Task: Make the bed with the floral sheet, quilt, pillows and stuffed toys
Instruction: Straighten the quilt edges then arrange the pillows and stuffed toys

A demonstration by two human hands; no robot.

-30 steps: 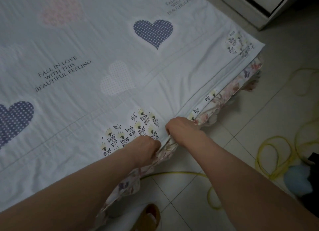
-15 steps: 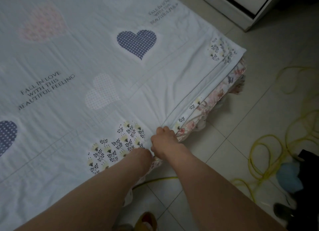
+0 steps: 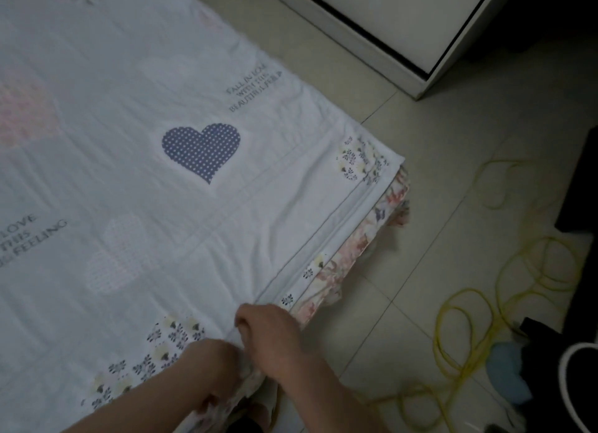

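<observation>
1. Pale quilt [image 3: 194, 206], spread flat, is pinched at its near edge by the left hand [image 3: 210, 368] and right hand [image 3: 268, 335], side by side, fingers curled into the fabric.
2. Beneath that edge the floral sheet [image 3: 356, 248] hangs out, running toward the far corner.
3. Further right, a yellow cable [image 3: 440, 332] loops on the tiled floor [image 3: 420, 173].

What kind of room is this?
Most likely a home bedroom: a heart-print quilt spread over a floral sheet, a white cabinet close by, perhaps a wardrobe, and a tiled floor with a yellow cord lying loose.
</observation>
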